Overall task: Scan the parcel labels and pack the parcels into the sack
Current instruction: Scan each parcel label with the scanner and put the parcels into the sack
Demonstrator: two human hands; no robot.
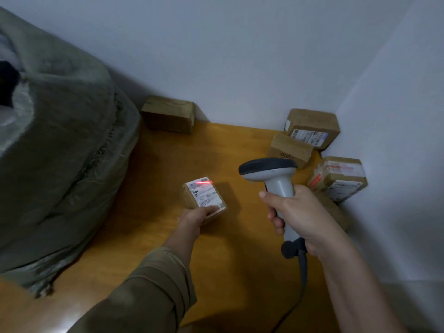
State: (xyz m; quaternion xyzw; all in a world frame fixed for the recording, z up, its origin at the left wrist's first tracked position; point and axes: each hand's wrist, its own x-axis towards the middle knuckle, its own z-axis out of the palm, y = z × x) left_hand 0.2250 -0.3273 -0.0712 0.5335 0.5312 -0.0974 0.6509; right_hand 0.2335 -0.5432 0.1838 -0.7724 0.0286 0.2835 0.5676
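In the head view, the person's left hand point(197, 216) gripped a small brown parcel point(204, 197) by its near end, thumb pressed over the lower edge of the white label point(205, 193), holding it above the wooden table point(168, 164) just left of centre. The label faced up and toward the scanner, likely so the barcodes stayed uncovered. The right hand point(295, 212), at about four o'clock from the parcel, was wrapped around the handle of a grey handheld scanner point(271, 174), whose dark head pointed toward nine o'clock, at the parcel. A red scan line point(204, 182) fell across the far edge of the label; whether it crossed a barcode there was hard to tell, since the print was blurred. The scanner's cable point(302, 272) ran down toward six o'clock.

The big grey-green sack point(60, 152) stood at nine o'clock, bulging and apparently already well filled, its mouth partly showing at the far left, close enough for the left hand to reach. One unlabelled-looking box point(168, 114) sat against the wall at twelve o'clock. At two o'clock, in the corner, waited a cluster of parcels: a labelled box point(312, 128), a smaller box point(290, 150) touching it, and a taped box point(338, 179) nearer the right wall. These seemed to be waiting for scanning.
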